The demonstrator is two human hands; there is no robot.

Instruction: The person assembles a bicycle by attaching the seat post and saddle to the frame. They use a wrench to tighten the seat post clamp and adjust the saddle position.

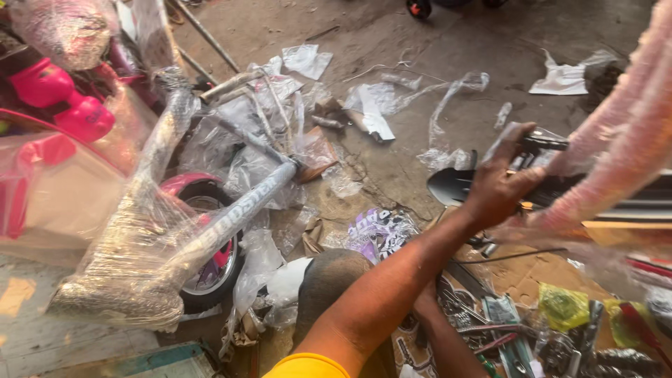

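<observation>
The left hand (500, 185) grips a black bicycle saddle (455, 185), raised above the concrete floor (392, 42). The right hand (425, 306) sits low among tools (504, 343); its grip cannot be told. A firm, level hold keeps the saddle steady.

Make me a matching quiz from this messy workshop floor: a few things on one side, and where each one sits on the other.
Things:
1. black saddle
2. wheel with pink hub
3. pink plastic parts
4. white torn paper

Places:
A. upper left, beside wrapped bundles
B. upper right, on bare floor
C. by the raised hand, right of centre
D. lower left, under the wrapped frame

Pairs: 1-C, 2-D, 3-A, 4-B
</observation>
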